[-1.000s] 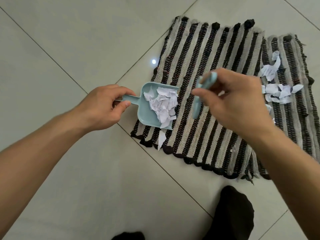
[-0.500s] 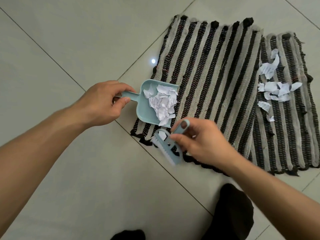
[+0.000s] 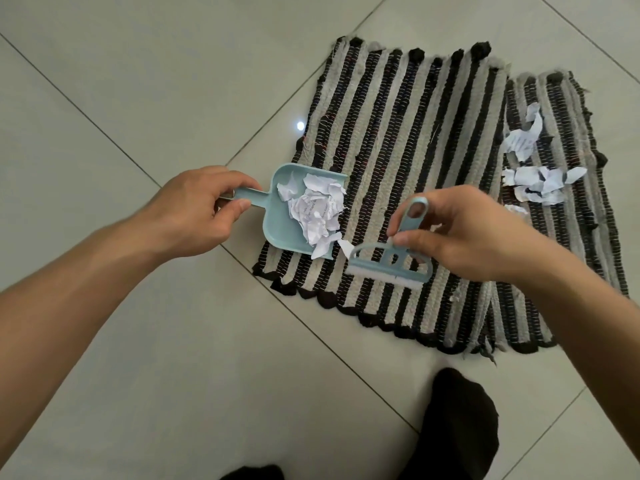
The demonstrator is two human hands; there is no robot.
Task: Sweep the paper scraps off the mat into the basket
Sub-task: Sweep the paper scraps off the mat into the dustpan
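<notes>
A: What moved?
B: Right hand (image 3: 464,233) brought brush (image 3: 391,263) up onto mat (image 3: 398,140), beside dustpan (image 3: 280,223).
A: Contents?
B: Crumpled scraps (image 3: 317,211) in pan; left hand (image 3: 197,209) grips handle. Loose scraps (image 3: 535,180) at mat's right.
A: Hidden?
B: Right fingers pinch brush handle, covering part; basket unseen.

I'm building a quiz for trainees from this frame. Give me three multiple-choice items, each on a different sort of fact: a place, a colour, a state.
1. Where do the crumpled white paper scraps collected so far lie?
A in the dustpan
B on the bare tiles
C in a basket

2. What colour is the small plastic dustpan?
A red
B light blue
C black

3. What is the right hand doing?
A resting open
B holding the light blue hand brush
C picking scraps

Answers: 1 A, the pile sits inside the pan; 2 B, pale blue plastic; 3 B, fingers pinch the brush handle above the striped woven mat.
</notes>
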